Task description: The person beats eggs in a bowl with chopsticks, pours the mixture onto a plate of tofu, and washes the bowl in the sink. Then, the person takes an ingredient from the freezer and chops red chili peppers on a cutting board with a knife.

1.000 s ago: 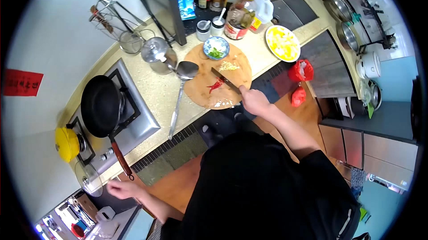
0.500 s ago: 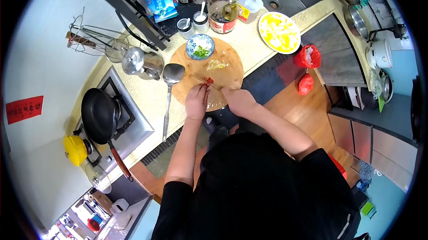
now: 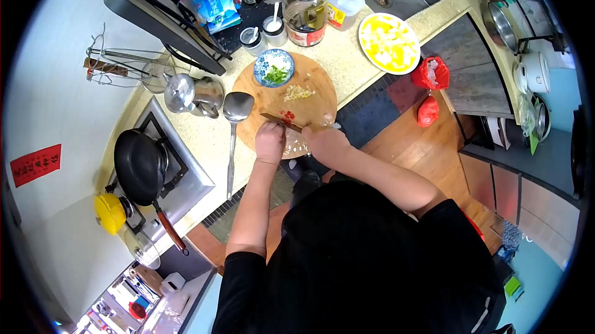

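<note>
On the round wooden board (image 3: pixel 316 80), my right hand (image 3: pixel 326 143) is closed round the handle end of a knife (image 3: pixel 280 121). The blade points left, beside small cut red chili pieces (image 3: pixel 287 115). My left hand (image 3: pixel 270 142) is closed at the board's near left, against the near side of the blade; whatever its fingers hold is hidden. Chopped garlic (image 3: pixel 299 93) lies farther up the board. Above it, a blue patterned bowl (image 3: pixel 273 68) with white and green bits sits on the board's upper left edge.
A metal spatula (image 3: pixel 237 108) lies left of the board, near a steel pot (image 3: pixel 193 94). A black pan (image 3: pixel 139 166) is on the stove. Two small jars, a large jar (image 3: pixel 305 11) and a plate (image 3: pixel 389 44) of yellow and white food stand behind and right.
My left hand has come from beside the stove to the board. The long red chili strips are now small pieces. The view has shifted a little.
</note>
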`<action>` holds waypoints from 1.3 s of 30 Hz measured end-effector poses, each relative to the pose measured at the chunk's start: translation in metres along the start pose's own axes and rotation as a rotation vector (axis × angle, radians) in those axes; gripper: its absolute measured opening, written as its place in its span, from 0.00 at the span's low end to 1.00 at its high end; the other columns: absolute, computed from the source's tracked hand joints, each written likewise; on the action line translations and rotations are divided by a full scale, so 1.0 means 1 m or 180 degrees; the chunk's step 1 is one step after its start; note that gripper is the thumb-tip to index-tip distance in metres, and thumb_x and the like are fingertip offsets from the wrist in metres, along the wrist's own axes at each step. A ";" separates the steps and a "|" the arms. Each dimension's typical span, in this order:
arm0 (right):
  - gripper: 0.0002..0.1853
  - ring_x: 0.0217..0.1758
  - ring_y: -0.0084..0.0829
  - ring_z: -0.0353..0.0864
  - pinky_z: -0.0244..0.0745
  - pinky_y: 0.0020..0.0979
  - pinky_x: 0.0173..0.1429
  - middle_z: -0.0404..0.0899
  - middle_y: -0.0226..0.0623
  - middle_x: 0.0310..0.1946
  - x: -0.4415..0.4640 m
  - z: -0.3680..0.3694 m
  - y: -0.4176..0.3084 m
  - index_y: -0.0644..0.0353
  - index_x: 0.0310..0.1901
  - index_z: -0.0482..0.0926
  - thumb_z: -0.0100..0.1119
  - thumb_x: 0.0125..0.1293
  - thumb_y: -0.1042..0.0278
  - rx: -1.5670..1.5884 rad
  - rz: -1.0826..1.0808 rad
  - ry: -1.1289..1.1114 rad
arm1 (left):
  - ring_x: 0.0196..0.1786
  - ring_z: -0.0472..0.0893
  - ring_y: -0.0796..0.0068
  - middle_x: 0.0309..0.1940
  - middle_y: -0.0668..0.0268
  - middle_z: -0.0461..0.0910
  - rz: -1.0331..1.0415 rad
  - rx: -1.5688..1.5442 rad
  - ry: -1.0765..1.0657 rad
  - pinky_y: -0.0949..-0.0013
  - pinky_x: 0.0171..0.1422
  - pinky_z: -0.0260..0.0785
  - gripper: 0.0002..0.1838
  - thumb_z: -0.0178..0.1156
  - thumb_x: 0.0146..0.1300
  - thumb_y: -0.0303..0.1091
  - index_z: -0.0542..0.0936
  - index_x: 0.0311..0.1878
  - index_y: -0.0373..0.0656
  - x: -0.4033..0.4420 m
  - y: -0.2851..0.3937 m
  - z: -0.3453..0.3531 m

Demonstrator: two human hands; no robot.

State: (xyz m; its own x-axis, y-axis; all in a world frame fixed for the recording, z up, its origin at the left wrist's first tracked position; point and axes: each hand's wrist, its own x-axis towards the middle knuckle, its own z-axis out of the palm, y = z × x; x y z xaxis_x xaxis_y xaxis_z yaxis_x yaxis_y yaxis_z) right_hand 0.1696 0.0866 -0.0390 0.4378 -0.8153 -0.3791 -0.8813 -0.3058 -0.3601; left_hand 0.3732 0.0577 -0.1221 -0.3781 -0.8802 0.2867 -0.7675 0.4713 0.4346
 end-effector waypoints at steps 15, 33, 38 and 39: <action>0.10 0.34 0.44 0.89 0.83 0.42 0.35 0.87 0.47 0.30 0.007 -0.020 -0.003 0.65 0.48 0.70 0.53 0.67 0.71 0.0054 -0.0070 -0.0175 | 0.38 0.82 0.60 0.31 0.62 0.83 -0.0080 -0.0178 0.0071 0.62 0.44 0.77 0.02 0.68 0.52 0.25 0.84 0.30 0.40 0.005 0.003 -0.004; 0.14 0.34 0.44 0.90 0.84 0.39 0.36 0.87 0.47 0.30 0.009 -0.021 0.003 0.67 0.48 0.70 0.58 0.63 0.72 -0.0072 -0.0167 -0.0129 | 0.37 0.81 0.62 0.30 0.64 0.82 0.0163 -0.0057 0.0196 0.63 0.45 0.75 0.02 0.66 0.51 0.25 0.83 0.30 0.42 0.009 0.003 -0.006; 0.13 0.35 0.44 0.90 0.84 0.39 0.36 0.87 0.47 0.31 0.012 -0.015 -0.007 0.66 0.50 0.71 0.55 0.66 0.72 -0.0170 0.0103 -0.0278 | 0.36 0.80 0.61 0.29 0.63 0.81 0.0105 -0.0030 -0.0064 0.62 0.45 0.75 0.02 0.65 0.51 0.24 0.83 0.30 0.41 0.011 -0.002 -0.004; 0.13 0.35 0.44 0.90 0.84 0.39 0.36 0.87 0.47 0.31 0.015 -0.012 -0.006 0.66 0.50 0.71 0.55 0.67 0.72 -0.0155 0.0110 -0.0257 | 0.36 0.81 0.61 0.30 0.63 0.82 0.0065 -0.0061 -0.0040 0.62 0.46 0.75 0.03 0.65 0.51 0.24 0.83 0.30 0.41 0.010 -0.001 -0.003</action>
State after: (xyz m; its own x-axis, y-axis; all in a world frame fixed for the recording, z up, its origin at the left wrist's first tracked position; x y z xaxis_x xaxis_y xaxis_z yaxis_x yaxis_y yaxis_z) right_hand 0.1792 0.0703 -0.0320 0.4182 -0.7840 -0.4588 -0.9029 -0.3034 -0.3046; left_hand 0.3717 0.0483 -0.1172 -0.4003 -0.8710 0.2850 -0.7495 0.4901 0.4450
